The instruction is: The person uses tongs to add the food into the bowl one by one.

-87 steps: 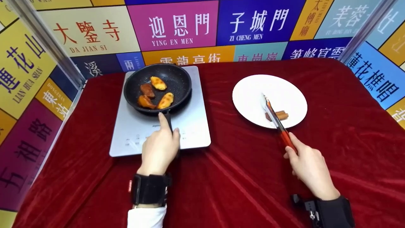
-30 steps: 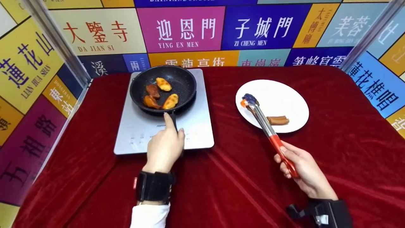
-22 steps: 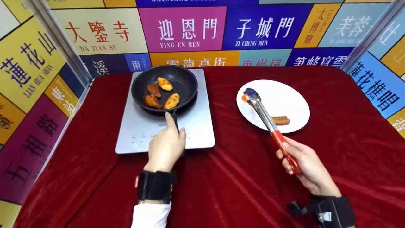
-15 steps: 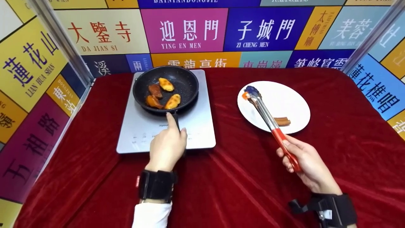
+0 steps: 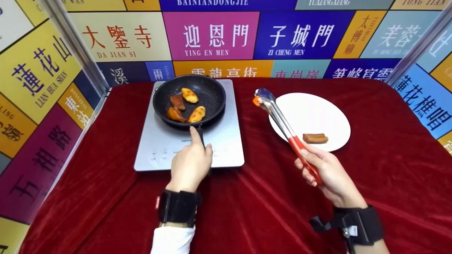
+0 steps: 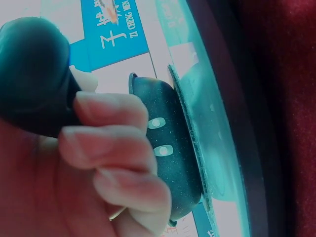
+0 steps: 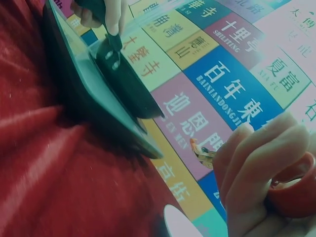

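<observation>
My left hand (image 5: 190, 164) grips the handle of a black frying pan (image 5: 208, 95), index finger stretched along it; in the left wrist view, curled fingers (image 6: 111, 148) wrap the dark handle. Two yellow browned pieces (image 5: 196, 114) and two reddish-brown food pieces (image 5: 177, 103) lie in the pan. In my right hand (image 5: 326, 169) are metal tongs (image 5: 282, 118) with red grips, held slanting over the left edge of a white plate (image 5: 332, 109). Blue and orange show at the tongs' tips; whether food is between them I cannot tell. A brown ridged piece (image 5: 315, 138) lies on the plate.
Beneath the pan is a flat silver induction cooker (image 5: 155, 155). Dark red cloth (image 5: 254, 204) covers the table, with folds toward the front. Colourful sign panels (image 5: 212, 35) and metal posts (image 5: 77, 46) stand behind and at the sides.
The tongs went from pointing down at the plate's food to lying slanted, then moved left past its rim. Only one brown piece shows on the plate now. The left hand keeps its grip.
</observation>
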`<state>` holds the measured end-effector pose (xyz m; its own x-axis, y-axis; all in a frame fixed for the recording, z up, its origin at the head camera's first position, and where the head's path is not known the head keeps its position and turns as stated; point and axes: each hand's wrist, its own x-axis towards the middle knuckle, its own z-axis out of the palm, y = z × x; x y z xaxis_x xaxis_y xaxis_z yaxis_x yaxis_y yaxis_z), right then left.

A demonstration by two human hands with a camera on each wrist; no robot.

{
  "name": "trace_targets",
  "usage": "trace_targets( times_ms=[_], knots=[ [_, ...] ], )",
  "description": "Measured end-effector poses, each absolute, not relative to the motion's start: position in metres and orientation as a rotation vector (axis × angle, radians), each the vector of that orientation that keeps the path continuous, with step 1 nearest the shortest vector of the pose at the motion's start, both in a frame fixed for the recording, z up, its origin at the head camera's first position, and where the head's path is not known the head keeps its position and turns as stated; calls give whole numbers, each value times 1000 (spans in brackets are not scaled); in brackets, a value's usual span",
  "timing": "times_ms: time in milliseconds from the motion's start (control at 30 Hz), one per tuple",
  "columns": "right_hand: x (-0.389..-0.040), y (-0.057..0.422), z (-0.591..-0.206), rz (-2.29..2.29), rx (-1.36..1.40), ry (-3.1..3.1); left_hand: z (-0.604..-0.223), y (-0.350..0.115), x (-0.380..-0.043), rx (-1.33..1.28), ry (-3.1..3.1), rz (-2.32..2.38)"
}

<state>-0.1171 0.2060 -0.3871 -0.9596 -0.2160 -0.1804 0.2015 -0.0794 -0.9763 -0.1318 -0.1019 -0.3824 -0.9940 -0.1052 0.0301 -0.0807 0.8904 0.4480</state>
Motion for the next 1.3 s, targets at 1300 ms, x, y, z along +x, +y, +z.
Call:
trace_targets(
  times_ms=[1300],
  knots=[
    [-142, 141, -385, -2080, -261, 1793, -384, -102, -133, 156, -2996, -700]
  ],
)
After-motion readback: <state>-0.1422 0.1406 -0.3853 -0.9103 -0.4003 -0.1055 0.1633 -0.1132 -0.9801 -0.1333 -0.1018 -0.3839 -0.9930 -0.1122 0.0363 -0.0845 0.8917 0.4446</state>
